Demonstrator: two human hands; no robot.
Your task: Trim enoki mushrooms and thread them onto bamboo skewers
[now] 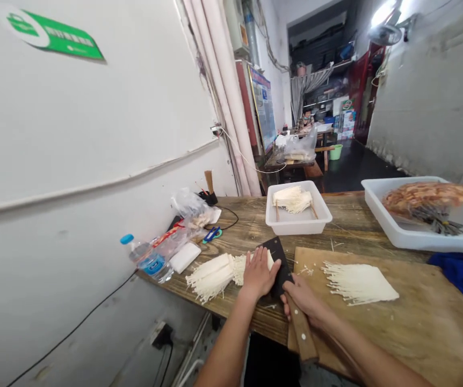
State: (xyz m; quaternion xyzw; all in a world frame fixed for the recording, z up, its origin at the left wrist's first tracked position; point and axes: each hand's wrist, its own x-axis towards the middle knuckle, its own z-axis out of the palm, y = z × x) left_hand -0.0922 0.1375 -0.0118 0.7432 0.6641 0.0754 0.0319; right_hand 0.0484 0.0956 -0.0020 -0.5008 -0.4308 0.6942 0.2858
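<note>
"Cleaver point(283, 271) first: how is it held?"

"By the right hand point(298, 294); its grip is wrapped around the wooden handle. The dark blade is held low over the table point(344, 207), just left of the cutting board point(409, 322). Whether the wood is touched cannot be told."

"And the left hand point(259, 273)?"

"Grip spread, nothing pinched. An enoki bunch point(238, 269) is covered by the flattened hand, at the left side of the blade. How much of it is carried on the metal is hidden."

"Step in hand?"

"Judged to be the steadying of that bunch against the blade by the palm. No cut is seen under way."

"What is called for by the next move?"

"In judgement: a level blade, and light, even palm pressure, so that the stems are not scattered. Loose bits are already noted near the board's edge."

"Farther out?"

"A second bunch point(213, 274) is laid alongside, to the left. On the board, a fanned bunch point(362, 282) is spread flat, caps leftward. Beyond, more enoki point(294, 199) is held in a white tray point(296, 228), with thin sticks point(315, 212) protruding. At the right, brownish food point(425, 199) is held in a larger tray point(400, 231)."
</note>
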